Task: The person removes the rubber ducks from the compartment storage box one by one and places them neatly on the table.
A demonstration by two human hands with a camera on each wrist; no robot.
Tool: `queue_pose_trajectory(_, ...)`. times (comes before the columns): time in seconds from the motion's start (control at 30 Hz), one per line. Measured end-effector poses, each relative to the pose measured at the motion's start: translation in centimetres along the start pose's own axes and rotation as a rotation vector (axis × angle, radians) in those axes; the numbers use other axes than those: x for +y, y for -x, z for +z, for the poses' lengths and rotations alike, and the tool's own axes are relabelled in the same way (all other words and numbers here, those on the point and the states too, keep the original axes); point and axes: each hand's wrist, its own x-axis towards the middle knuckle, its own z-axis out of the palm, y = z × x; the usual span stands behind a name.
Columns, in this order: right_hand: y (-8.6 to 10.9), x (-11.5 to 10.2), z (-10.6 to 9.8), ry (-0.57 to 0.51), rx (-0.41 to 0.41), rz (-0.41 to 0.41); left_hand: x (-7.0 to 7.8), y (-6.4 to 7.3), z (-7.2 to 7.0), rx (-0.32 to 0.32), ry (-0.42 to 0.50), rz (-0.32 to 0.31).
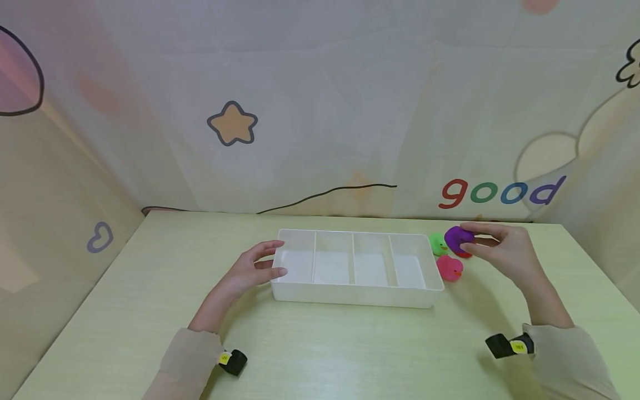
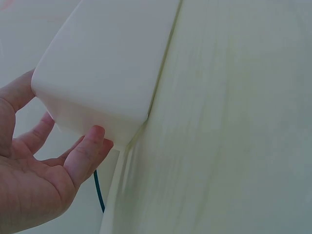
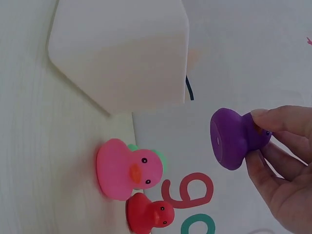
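Observation:
A white divided tray [image 1: 352, 295] with several compartments stands in the middle of the table. At its left end my left hand [image 1: 255, 264] grips the tray, thumb and index finger over the rim; in the left wrist view the other fingers [image 2: 90, 153] rest against the outer end wall. Past the right end, my right hand [image 1: 507, 250] pinches a purple rubber duck [image 1: 457, 239] between thumb and fingers, raised off the table and tipped. Below it stand a pink rubber duck [image 3: 124, 168], a red rubber duck [image 3: 148, 213] and a green rubber duck [image 1: 438, 243], partly hidden.
The pale wooden table [image 1: 320, 344] ends at the back against a printed cloth [image 1: 320, 111], which also hangs at both sides. Each wrist wears a small black camera [image 1: 234, 362]. The ducks stand close to the tray's right end.

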Motion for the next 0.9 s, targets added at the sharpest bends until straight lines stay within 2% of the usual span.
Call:
queue_pose_trajectory(0.2,0.0,1.0,-0.4,0.02,-0.002,0.035,-0.1,0.0,0.0,-0.003,-0.003,0.005)
queue_pose_trajectory(0.3,0.1,1.5,-0.5,0.051,-0.005,0.035,-0.1,0.0,-0.1,-0.008,-0.01,0.007)
queue_pose_trajectory(0.57,0.3,2.8,-1.1,0.044,-0.019,0.033,0.1,0.0,-0.1,-0.013,-0.013,0.015)
queue_pose_trajectory(0.9,0.3,4.6,-1.6,0.089,-0.035,0.053,0.1,0.0,-0.1,-0.017,-0.001,0.014)
